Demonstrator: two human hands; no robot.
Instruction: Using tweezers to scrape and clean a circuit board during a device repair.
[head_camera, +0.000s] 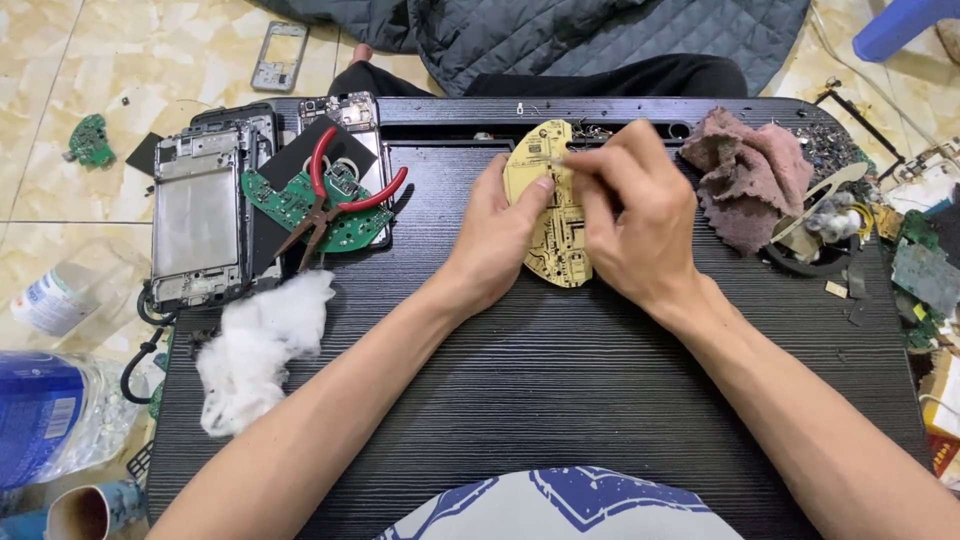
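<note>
Right at the far middle of the black ribbed bench (560, 400) lies a yellow oval circuit board (556, 235), flat, its long axis running near to far. By its look it is thin, stiff and light, brittle at the traces and solder points, so it is best gripped by its bare edges rather than pressed across the face. The left hand (500, 235) does just that: fingers curled together around the board's left edge, thumb laid on its top face, pinning it down. The right hand (635, 215) is pinched shut on a thin pale tool (557, 158), too small to identify, its tip touching the board's far end.

Left of the board lie red-handled pliers (335, 200) across a green circuit board (300, 205), a stripped phone frame (197, 215) beside them, and a wad of white cotton (258, 345) nearer. To the right sits a crumpled pinkish rag (750, 175), with loose scrap parts beyond it.
</note>
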